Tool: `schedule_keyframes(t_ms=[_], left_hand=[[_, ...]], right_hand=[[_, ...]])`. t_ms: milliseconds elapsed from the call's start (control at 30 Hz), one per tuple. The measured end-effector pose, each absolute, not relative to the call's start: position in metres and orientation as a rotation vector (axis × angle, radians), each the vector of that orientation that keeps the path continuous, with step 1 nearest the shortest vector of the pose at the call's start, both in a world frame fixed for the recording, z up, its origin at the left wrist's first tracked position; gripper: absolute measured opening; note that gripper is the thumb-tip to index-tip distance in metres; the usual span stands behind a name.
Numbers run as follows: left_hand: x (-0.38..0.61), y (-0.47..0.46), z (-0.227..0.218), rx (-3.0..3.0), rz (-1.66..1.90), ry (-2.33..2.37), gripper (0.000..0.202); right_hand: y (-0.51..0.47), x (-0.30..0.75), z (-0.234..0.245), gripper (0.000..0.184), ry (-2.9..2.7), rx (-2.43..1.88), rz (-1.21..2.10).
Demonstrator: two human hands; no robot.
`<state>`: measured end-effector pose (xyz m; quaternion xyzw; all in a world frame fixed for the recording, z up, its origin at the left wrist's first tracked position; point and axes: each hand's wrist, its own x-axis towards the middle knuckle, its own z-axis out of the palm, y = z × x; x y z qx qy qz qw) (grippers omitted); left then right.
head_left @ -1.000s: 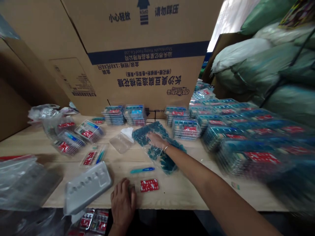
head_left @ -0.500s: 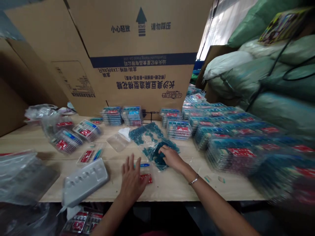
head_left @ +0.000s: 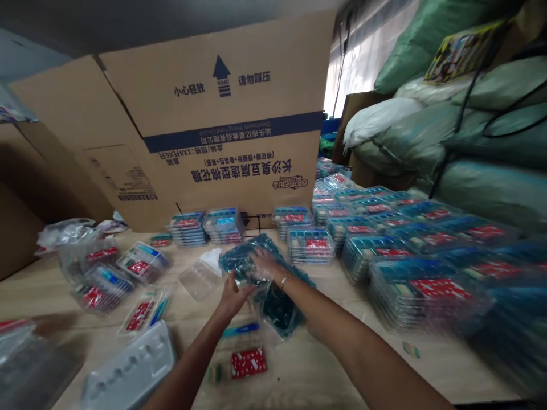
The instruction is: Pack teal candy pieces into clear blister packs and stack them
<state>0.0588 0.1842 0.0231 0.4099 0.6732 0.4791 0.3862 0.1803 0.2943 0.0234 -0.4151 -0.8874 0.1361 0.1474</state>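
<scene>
Left hand (head_left: pixel 232 298) joins right hand (head_left: pixel 265 263) on the clear bag of teal trays (head_left: pixel 277 307) at twelve o'clock, grip unclear.

I am logging this site as a packing area inside a storage room. A long wooden workbench (head_left: pixel 453 364) is carrying rows of stacked clear plastic trays (head_left: pixel 410 285) with red-printed cards, running toward the far right. A large corrugated carton (head_left: pixel 231 131), printed with Chinese text and a food company's name, is standing at the far edge of the bench. Bulging green woven sacks (head_left: pixel 482 188) are sitting piled on the right, and brown cardboard sheets (head_left: pixel 21 239) are leaning at the left.
</scene>
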Motion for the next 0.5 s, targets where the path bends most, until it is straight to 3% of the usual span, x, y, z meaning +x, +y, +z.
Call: schedule_keyframes(t_ms=[100, 267, 400, 500], left_hand=[[0.054, 0.180, 0.027, 0.799, 1.055, 1.666, 0.074], [0.052, 0.189, 0.038, 0.569, 1.063, 1.481, 0.046], [0.056, 0.195, 0.046, 0.516, 1.091, 1.429, 0.037], [0.059, 0.193, 0.050, 0.501, 1.121, 1.389, 0.032]], right_hand=[[0.312, 0.160, 0.025, 0.063, -2.572, -1.213, 0.445], [0.291, 0.170, 0.020, 0.049, -2.695, -0.986, 0.543], [0.252, 0.206, 0.015, 0.059, -2.762, -0.887, 0.517], [0.234, 0.223, 0.021, 0.044, -2.784, -0.855, 0.419]])
